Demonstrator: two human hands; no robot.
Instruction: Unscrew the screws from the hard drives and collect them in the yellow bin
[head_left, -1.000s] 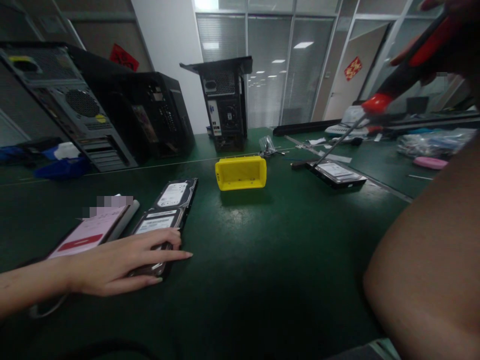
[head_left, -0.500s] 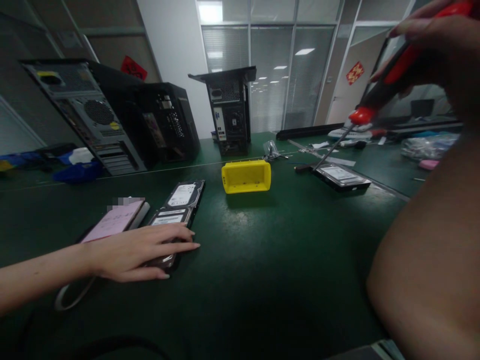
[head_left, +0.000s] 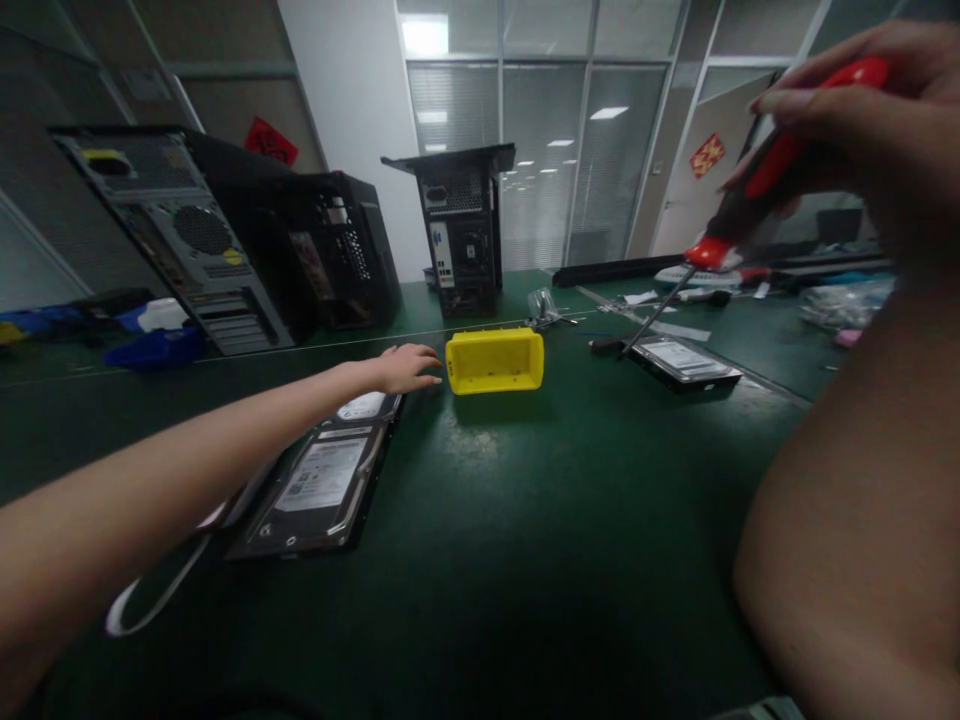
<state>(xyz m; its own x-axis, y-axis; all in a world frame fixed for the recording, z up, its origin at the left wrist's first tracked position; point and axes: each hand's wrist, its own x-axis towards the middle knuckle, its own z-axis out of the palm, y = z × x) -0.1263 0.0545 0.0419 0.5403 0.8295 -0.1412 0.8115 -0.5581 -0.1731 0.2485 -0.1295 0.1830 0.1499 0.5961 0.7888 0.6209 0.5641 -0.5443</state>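
My left hand (head_left: 409, 368) is stretched forward, fingers apart and holding nothing, close to the left end of a yellow plastic bin (head_left: 495, 362). Below that forearm lie hard drives in a row; the nearest hard drive (head_left: 322, 480) shows its white label, while a farther one is partly covered by the arm. My right hand (head_left: 862, 120) is wrapped round a red and black screwdriver (head_left: 757, 190), raised at the upper right. The screwdriver's shaft slants down to the left, its tip by the corner of another hard drive (head_left: 686, 360) on the right.
Computer towers stand at the back: a large tower (head_left: 187, 230), a black case (head_left: 337, 250) and a narrower tower (head_left: 461, 235). Blue bins (head_left: 154, 348) sit at far left. Plastic bags (head_left: 847, 300) lie at right on the green table (head_left: 525, 540). A white strap (head_left: 157, 600) loops at left.
My left hand has left the near hard drive and moved forward and right to beside the yellow bin. My right hand, still on the screwdriver, has shifted slightly down and left.
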